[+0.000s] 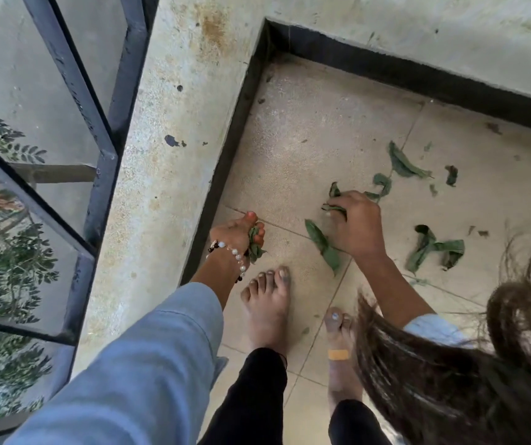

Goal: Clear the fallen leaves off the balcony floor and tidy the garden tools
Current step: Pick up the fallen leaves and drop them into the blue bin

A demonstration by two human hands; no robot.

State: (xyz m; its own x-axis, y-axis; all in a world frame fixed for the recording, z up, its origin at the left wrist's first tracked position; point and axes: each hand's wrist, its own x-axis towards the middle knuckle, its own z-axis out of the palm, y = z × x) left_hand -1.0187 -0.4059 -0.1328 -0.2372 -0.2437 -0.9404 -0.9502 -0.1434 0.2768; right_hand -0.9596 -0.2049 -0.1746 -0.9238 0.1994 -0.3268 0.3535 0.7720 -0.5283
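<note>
Green leaves clutched in both hands, left and right.

We stand on a home balcony. We see a tiled floor, a railing, and treetops below.

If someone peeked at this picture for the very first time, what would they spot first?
Probably the two hands low over the tiled floor: the left hand, with a bead bracelet, clutches a bunch of leaves near the dark skirting, and the right hand pinches another leaf mid-floor. Next come the green leaves scattered to the right, and the bare feet just below the hands.
</note>
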